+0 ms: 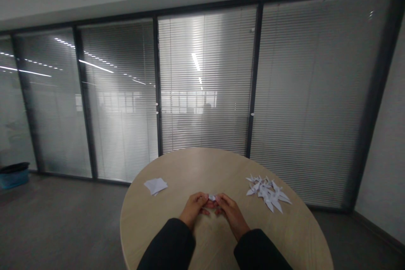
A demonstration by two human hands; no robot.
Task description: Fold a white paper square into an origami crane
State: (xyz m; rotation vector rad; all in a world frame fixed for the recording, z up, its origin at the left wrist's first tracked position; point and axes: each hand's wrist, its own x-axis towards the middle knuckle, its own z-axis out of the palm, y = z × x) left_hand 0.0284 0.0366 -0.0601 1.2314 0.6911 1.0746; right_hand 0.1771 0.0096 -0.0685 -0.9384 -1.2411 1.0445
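Note:
Between my two hands, above the middle of the table, is a small folded piece of white paper (211, 197). My left hand (195, 207) pinches its left end with thumb and fingers. On the opposite end, my right hand (228, 209) grips it the same way. The fingers cover most of the paper, so its exact folded shape cannot be made out. A small stack of white paper sheets (155, 186) lies to the left of my left hand. Off to the right of my right hand is a loose pile of folded white paper cranes (268, 192).
The round wooden table (215, 164) carries all of this. Behind it runs a glass partition with blinds (205, 126) and dark frames. A blue bin with a black liner (14, 176) stands on the grey floor (79, 219) at the far left.

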